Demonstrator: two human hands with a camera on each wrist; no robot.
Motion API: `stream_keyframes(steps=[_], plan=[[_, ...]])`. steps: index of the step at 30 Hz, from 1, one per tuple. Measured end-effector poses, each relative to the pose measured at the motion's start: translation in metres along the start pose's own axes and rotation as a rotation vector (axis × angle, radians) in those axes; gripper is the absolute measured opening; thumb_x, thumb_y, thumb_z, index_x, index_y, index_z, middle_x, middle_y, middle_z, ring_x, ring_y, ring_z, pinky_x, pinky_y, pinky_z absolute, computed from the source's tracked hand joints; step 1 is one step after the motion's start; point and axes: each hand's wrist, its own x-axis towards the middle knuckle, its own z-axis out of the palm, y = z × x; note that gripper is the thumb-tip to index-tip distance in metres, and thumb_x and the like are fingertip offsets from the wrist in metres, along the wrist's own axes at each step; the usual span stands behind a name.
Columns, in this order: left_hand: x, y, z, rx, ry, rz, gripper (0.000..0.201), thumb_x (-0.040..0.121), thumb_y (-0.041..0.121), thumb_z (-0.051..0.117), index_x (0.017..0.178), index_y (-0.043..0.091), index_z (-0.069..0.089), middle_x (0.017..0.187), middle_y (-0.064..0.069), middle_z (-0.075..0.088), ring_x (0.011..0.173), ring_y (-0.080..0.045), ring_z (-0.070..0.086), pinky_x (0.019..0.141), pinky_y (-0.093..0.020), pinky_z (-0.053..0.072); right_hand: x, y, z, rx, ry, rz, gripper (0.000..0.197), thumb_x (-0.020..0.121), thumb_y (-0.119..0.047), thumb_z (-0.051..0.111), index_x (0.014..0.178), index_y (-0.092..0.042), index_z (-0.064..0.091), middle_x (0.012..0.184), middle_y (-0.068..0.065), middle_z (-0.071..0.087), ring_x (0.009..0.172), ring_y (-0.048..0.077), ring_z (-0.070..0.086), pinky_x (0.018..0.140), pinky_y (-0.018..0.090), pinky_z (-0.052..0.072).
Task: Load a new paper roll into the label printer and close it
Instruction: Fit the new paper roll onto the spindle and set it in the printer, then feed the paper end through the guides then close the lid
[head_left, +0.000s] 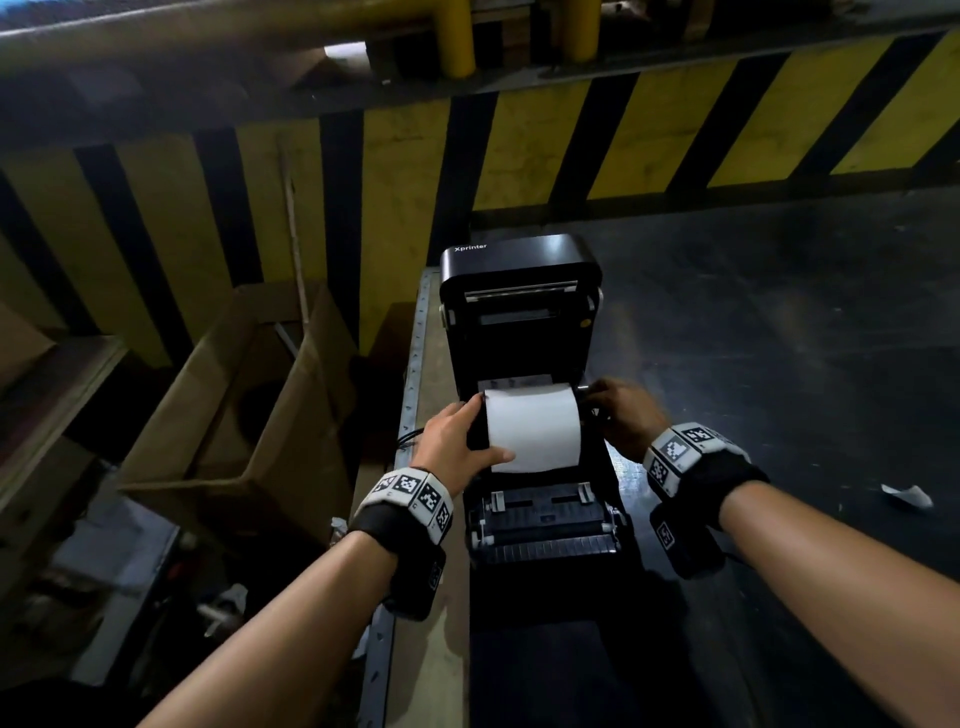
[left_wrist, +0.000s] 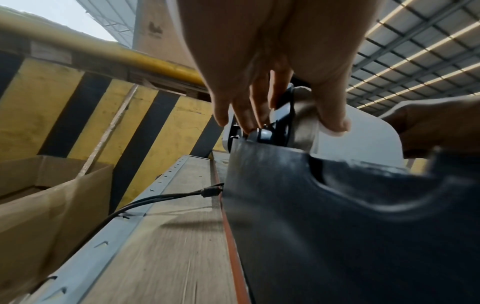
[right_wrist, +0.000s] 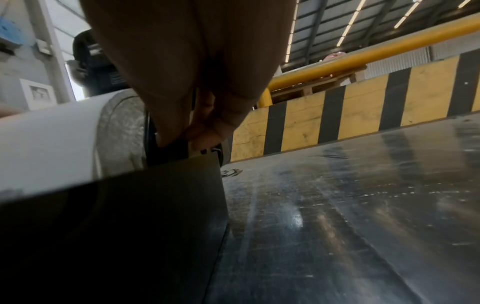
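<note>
A black label printer (head_left: 545, 525) stands on the bench with its lid (head_left: 519, 270) raised upright. A white paper roll (head_left: 535, 431) lies across its open bay. My left hand (head_left: 488, 428) grips the roll's left end, thumb on the paper and fingers at the black roll holder (left_wrist: 281, 121) beside it. My right hand (head_left: 605, 402) is at the roll's right end, fingers curled down between the roll (right_wrist: 52, 139) and the printer's side wall (right_wrist: 130, 205); what they pinch there is hidden.
An open cardboard box (head_left: 234, 405) stands left of the bench. A cable (left_wrist: 166, 198) plugs into the printer's left side. A yellow-and-black barrier (head_left: 519, 156) runs behind. A crumpled paper scrap (head_left: 906, 494) lies on the dark surface (head_left: 779, 364) to the right.
</note>
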Motion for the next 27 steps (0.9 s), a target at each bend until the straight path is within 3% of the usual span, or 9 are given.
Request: stream_keyframes(steps=[5, 10, 13, 15, 17, 20, 25, 27], plan=[[-0.002, -0.003, 0.009, 0.161, -0.010, -0.055, 0.086, 0.072, 0.049, 0.071, 0.143, 0.024, 0.029, 0.136, -0.008, 0.044, 0.127, -0.031, 0.041, 0.108, -0.046, 0.035, -0.007, -0.004, 0.001, 0.011, -0.011, 0.027, 0.032, 0.079, -0.008, 0.064, 0.110, -0.008, 0.067, 0.115, 0.017, 0.063, 0.098, 0.034, 0.063, 0.075, 0.021, 0.035], [-0.004, -0.002, 0.001, 0.071, 0.003, -0.076, 0.091, 0.071, 0.046, 0.073, 0.145, 0.021, 0.026, 0.141, -0.009, 0.040, 0.131, -0.030, 0.038, 0.110, -0.046, 0.035, -0.024, -0.011, -0.003, 0.202, 0.102, 0.197, 0.025, 0.082, -0.011, 0.057, 0.104, -0.009, 0.068, 0.107, 0.014, 0.069, 0.097, 0.031, 0.064, 0.077, 0.029, 0.045], [-0.011, -0.003, -0.003, -0.083, 0.081, -0.119, 0.088, 0.072, 0.040, 0.076, 0.143, 0.015, 0.031, 0.139, -0.008, 0.044, 0.128, -0.026, 0.043, 0.108, -0.039, 0.038, -0.034, -0.011, 0.001, 0.371, 0.078, 0.282, 0.021, 0.083, -0.027, 0.059, 0.095, -0.013, 0.069, 0.099, 0.010, 0.072, 0.091, 0.024, 0.064, 0.078, 0.029, 0.046], [-0.016, -0.002, -0.001, -0.159, 0.119, -0.162, 0.073, 0.072, 0.036, 0.077, 0.132, 0.012, 0.042, 0.125, -0.007, 0.053, 0.115, -0.024, 0.052, 0.099, -0.036, 0.045, -0.040, -0.014, 0.005, 0.419, 0.009, 0.293, 0.035, 0.078, -0.047, 0.062, 0.086, -0.014, 0.070, 0.088, 0.005, 0.072, 0.086, 0.020, 0.065, 0.076, 0.031, 0.049], [-0.018, -0.002, 0.004, -0.207, 0.065, -0.185, 0.055, 0.073, 0.034, 0.077, 0.116, 0.012, 0.053, 0.106, -0.003, 0.060, 0.098, -0.020, 0.058, 0.085, -0.031, 0.049, -0.045, -0.015, 0.010, 0.374, -0.052, 0.295, 0.046, 0.073, -0.054, 0.064, 0.084, -0.010, 0.070, 0.086, 0.006, 0.072, 0.085, 0.021, 0.066, 0.078, 0.035, 0.052], [-0.014, -0.006, 0.014, -0.229, -0.015, -0.184, 0.032, 0.073, 0.032, 0.077, 0.093, 0.016, 0.059, 0.090, -0.004, 0.064, 0.081, -0.020, 0.060, 0.071, -0.030, 0.049, -0.047, -0.018, 0.012, 0.287, -0.086, 0.288, 0.047, 0.077, -0.049, 0.064, 0.096, -0.006, 0.069, 0.097, 0.011, 0.071, 0.093, 0.025, 0.065, 0.085, 0.035, 0.051], [-0.013, -0.009, 0.020, -0.254, -0.002, -0.228, 0.024, 0.073, 0.026, 0.078, 0.086, 0.013, 0.063, 0.080, -0.005, 0.068, 0.071, -0.017, 0.061, 0.060, -0.024, 0.046, -0.048, -0.020, 0.013, 0.224, -0.072, 0.259, 0.038, 0.079, -0.045, 0.062, 0.089, -0.009, 0.072, 0.093, 0.012, 0.074, 0.089, 0.024, 0.066, 0.078, 0.030, 0.050], [-0.014, -0.010, 0.023, -0.248, 0.001, -0.243, 0.021, 0.071, 0.027, 0.079, 0.076, 0.021, 0.059, 0.074, 0.000, 0.066, 0.068, -0.015, 0.060, 0.057, -0.023, 0.043, -0.049, -0.020, 0.013, 0.219, -0.060, 0.251, 0.037, 0.080, -0.043, 0.062, 0.090, -0.008, 0.071, 0.094, 0.012, 0.073, 0.089, 0.025, 0.066, 0.081, 0.033, 0.051]])
